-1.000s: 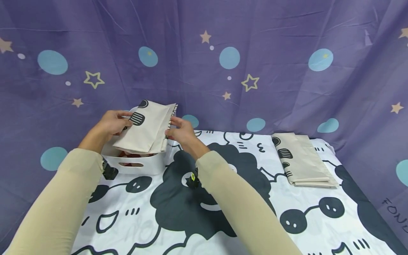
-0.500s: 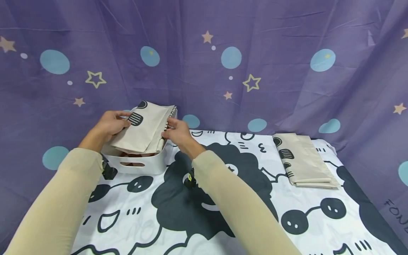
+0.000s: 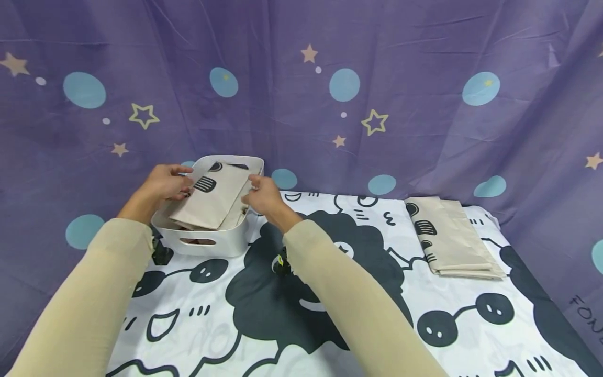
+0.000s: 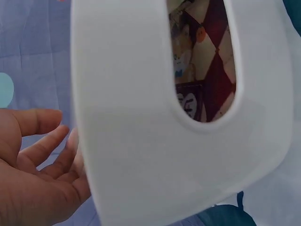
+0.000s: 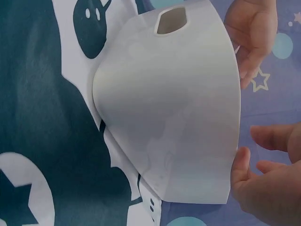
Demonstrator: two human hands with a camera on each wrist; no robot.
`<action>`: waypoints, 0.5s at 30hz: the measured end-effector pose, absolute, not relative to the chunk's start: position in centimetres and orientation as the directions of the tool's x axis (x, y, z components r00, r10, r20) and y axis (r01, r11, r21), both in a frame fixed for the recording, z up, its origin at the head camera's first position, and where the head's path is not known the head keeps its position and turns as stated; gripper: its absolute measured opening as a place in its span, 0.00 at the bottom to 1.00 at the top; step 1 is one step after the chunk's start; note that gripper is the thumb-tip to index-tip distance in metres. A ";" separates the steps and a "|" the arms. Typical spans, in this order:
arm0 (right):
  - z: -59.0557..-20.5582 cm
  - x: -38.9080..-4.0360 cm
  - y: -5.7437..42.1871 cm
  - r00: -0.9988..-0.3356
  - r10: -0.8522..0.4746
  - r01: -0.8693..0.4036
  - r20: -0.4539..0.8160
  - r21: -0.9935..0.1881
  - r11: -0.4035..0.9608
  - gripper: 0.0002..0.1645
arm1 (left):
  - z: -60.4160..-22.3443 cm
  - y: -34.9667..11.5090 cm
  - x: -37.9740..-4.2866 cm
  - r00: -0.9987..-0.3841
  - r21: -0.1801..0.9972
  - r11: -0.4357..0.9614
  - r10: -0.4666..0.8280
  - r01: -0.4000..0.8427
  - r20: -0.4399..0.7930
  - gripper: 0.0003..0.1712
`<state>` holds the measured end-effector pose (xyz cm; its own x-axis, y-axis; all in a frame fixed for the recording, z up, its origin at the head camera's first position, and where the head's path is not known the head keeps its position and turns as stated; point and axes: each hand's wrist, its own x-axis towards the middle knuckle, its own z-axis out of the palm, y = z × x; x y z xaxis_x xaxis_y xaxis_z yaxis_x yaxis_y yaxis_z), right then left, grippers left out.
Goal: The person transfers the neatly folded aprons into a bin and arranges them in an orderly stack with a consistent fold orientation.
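A folded cream cloth with black printed motifs [image 3: 209, 201] lies inside a white plastic basket [image 3: 231, 244] at the back left. My left hand [image 3: 166, 181] is at the basket's left rim, fingers loosely bent and thumb apart from them. Over the right rim is my right hand [image 3: 266, 198], thumb and fingers spread with nothing pinched between them. Both wrist views show the basket's white wall [image 4: 127, 94], with fingertips right at its rim. Through its handle slot a red and cream diamond-patterned thing [image 4: 216, 80] shows under the cloth.
Another folded cream cloth [image 3: 452, 241] lies on the right of the table. A white sheet with black cartoon drawings [image 3: 212, 293] covers the tabletop. Behind it hangs a purple curtain with stars and dots [image 3: 292, 104].
The folded cloth has gone down from above the rim into the basket, whose back rim now shows. Both hands have let go of it and stay near the rim.
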<state>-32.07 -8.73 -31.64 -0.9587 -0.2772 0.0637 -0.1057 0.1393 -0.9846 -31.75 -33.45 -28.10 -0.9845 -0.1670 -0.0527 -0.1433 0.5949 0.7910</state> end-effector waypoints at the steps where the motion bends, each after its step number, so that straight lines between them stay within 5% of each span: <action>1: -31.7 -32.1 -8.6 -0.960 -0.272 -0.113 0.064 -0.980 0.165 0.39 | -28.1 -33.5 -31.7 -0.984 0.799 0.581 -0.168 -0.153 -0.066 0.30; 15: -32.1 -32.5 -6.9 -0.949 -0.295 -0.143 0.115 -0.987 0.077 0.35 | -29.1 -33.5 -31.9 -0.988 0.823 0.549 -0.129 -0.147 -0.089 0.29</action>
